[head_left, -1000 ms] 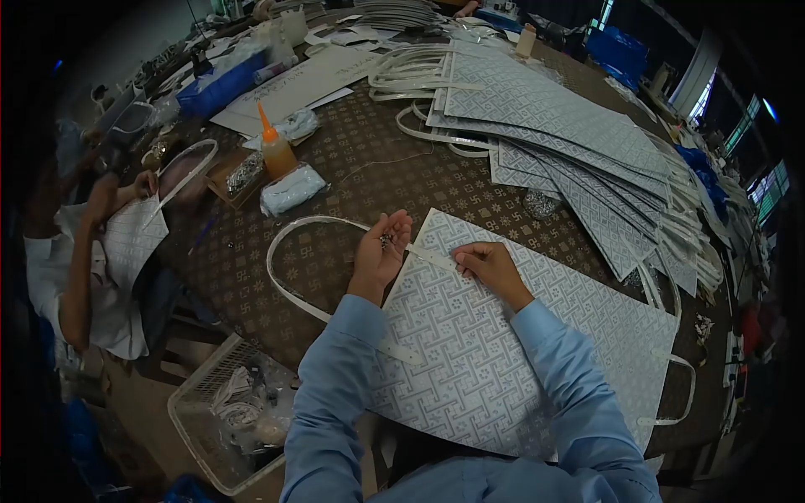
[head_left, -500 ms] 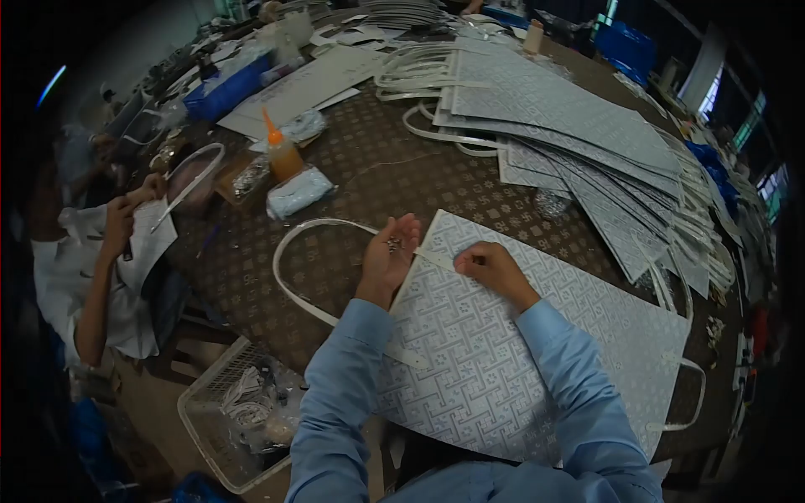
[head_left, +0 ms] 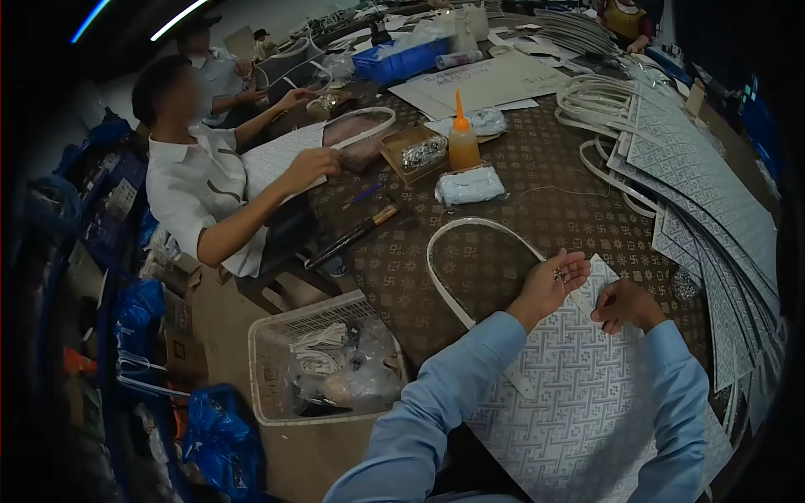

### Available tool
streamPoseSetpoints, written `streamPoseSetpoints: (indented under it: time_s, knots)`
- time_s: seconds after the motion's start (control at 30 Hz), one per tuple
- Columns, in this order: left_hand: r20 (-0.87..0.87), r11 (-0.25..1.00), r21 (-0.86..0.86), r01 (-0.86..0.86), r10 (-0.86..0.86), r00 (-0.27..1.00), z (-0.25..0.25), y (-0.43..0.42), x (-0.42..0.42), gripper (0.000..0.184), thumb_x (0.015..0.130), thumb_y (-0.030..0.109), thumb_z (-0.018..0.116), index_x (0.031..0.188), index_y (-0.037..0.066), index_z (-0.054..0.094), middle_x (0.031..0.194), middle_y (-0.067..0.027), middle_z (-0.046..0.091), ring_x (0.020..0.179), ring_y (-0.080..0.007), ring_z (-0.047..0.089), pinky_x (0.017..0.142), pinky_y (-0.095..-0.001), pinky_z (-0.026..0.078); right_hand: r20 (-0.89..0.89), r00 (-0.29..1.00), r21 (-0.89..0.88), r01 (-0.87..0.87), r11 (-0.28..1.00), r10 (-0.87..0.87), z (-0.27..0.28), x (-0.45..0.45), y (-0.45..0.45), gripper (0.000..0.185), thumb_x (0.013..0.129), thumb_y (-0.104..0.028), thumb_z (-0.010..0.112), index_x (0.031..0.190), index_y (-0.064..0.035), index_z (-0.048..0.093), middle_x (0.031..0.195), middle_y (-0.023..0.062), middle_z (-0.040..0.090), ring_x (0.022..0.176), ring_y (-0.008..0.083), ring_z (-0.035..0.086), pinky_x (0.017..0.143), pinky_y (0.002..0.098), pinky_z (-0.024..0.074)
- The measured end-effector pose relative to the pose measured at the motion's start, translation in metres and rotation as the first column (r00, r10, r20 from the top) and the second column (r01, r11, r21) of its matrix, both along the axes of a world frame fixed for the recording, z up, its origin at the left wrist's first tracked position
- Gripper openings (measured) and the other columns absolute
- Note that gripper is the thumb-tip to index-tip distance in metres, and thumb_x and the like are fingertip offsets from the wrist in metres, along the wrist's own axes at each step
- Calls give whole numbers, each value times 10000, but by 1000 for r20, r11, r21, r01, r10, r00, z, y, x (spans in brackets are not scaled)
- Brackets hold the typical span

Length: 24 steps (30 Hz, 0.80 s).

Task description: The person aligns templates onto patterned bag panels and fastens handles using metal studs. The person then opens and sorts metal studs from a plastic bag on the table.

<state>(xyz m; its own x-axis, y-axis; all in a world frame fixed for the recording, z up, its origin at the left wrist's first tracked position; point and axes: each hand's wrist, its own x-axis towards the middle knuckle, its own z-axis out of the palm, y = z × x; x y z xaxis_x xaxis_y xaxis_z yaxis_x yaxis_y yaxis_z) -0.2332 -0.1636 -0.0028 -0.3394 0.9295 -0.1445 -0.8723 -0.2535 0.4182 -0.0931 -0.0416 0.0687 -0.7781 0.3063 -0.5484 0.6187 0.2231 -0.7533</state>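
My left hand (head_left: 553, 285) lies palm up with fingers spread, several small metal pieces (head_left: 560, 274) resting in the palm. It is over the upper left edge of a patterned silvery panel (head_left: 570, 377). Beside it, my right hand (head_left: 620, 307) is over the panel near the end of a white strap, thumb and fingers pinched together; what they hold, if anything, is hidden. The white looped handle (head_left: 444, 289) arches left from the panel onto the brown patterned cloth.
An orange-tipped glue bottle (head_left: 462, 142), a box of metal pieces (head_left: 415, 154) and a wrapped packet (head_left: 470, 185) stand ahead. Stacked panels (head_left: 713, 184) lie right. A hammer (head_left: 352, 236), a basket (head_left: 262, 369) and a seated co-worker (head_left: 210, 176) are left.
The view has swung left, so everything appears further right. The co-worker's arms have moved apart, and a hammer now shows on the table edge. My hands remain over the panel's upper edge.
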Motion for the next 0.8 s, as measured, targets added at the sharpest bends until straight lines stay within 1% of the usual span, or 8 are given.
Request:
streamPoseSetpoints:
  time_s: [0.07,0.2,0.4,0.43,0.5,0.57,0.63,0.8]
  knots:
    - [5,999,52,1,-2,1000,2,1,0,407,924,290,400,1119,-63,460,1075,-165,530,1016,-234,516,884,-335,434,121,993,103,-22,994,9,17,-2,-3,124,701,-45,690,692,10,579,595,88,586,481,140,580,429,255,486]
    - [142,994,103,29,-43,989,6,-1,6,418,927,240,388,1175,-96,379,1210,-231,430,1149,-317,431,986,-370,371,4,998,206,-70,976,70,12,13,-5,150,709,-74,695,704,16,575,587,77,580,493,130,577,436,248,482]
    - [146,991,98,86,-100,984,7,1,21,343,926,198,384,1130,-77,409,1109,-187,478,1053,-273,480,941,-360,405,-588,803,217,271,938,-97,13,9,-25,103,735,-89,653,728,-2,599,597,63,561,500,150,535,446,268,415]
    - [128,992,83,94,-104,986,6,2,25,298,917,182,407,1087,-61,438,1046,-157,500,960,-239,526,887,-349,443,-583,807,219,268,938,-95,15,1,-36,103,735,-89,653,728,-2,599,597,63,561,500,150,535,446,268,415]
    - [194,967,232,107,-154,969,-39,21,15,256,919,190,407,1041,-29,457,985,-118,503,871,-198,516,817,-324,455,-549,722,763,226,606,422,14,-20,-58,146,671,-58,651,806,-12,623,713,129,590,628,250,564,564,335,458]
    - [244,920,376,109,-211,946,-44,20,13,221,920,198,406,995,2,476,925,-78,506,781,-157,506,748,-299,468,-481,797,772,188,607,365,7,-30,-61,224,631,-83,644,852,-49,640,765,162,575,720,317,546,648,381,456]
    - [306,1000,13,-12,8,952,-12,9,24,199,925,223,398,949,48,488,891,-40,510,714,-126,470,662,-260,451,-345,870,866,151,476,352,-2,-35,-60,168,643,-108,635,791,-29,644,691,134,566,677,306,547,611,383,447]
    - [298,998,60,26,-43,954,-20,15,23,211,927,240,391,948,58,496,895,-39,521,775,-136,499,712,-271,462,-307,879,906,154,394,364,-1,-36,-62,108,659,-118,610,730,-43,641,695,135,572,666,309,555,591,400,448]
